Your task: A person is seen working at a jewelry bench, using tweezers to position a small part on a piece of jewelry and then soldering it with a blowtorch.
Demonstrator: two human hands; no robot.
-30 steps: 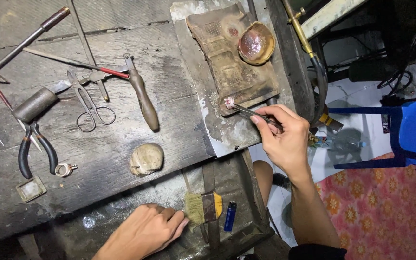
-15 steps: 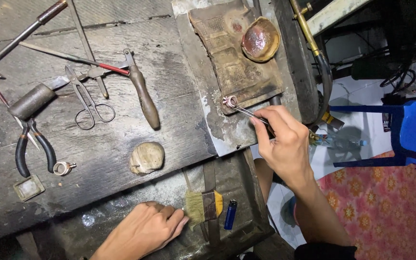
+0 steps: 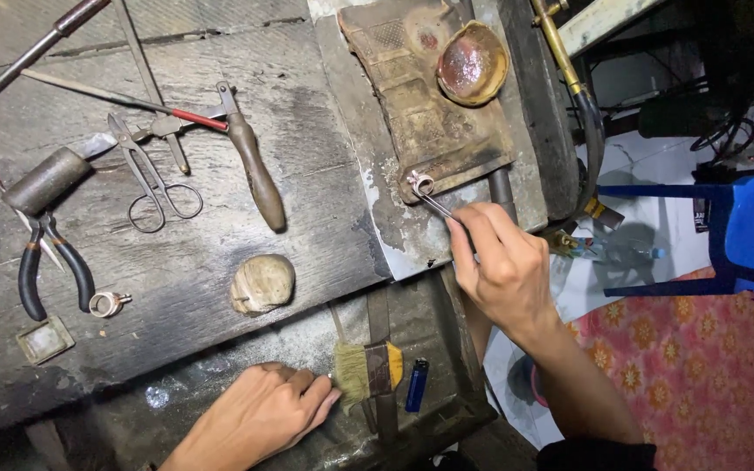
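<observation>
My right hand (image 3: 501,266) grips thin metal tweezers (image 3: 436,207), whose tips pinch a small silver ring (image 3: 419,182) at the lower left corner of a charred soldering block (image 3: 421,105). A small round dish (image 3: 471,63) with a pinkish, glazed inside rests on that block's upper right. My left hand (image 3: 259,416) lies palm down on the lower shelf of the bench, fingers apart, with its fingertips next to a flat bristle brush (image 3: 366,373). It holds nothing.
On the dark wooden bench (image 3: 176,279) lie scissors (image 3: 152,179), black-handled pliers (image 3: 50,262), a wooden-handled tool (image 3: 253,166), a metal cylinder (image 3: 45,179), a pale rounded stone (image 3: 262,283), another ring (image 3: 108,303). A blue lighter (image 3: 416,385) lies by the brush. A blue chair (image 3: 735,231) stands right.
My right hand has shifted slightly left and up with the tweezers and ring, staying at the block's corner. The left hand has stayed in place.
</observation>
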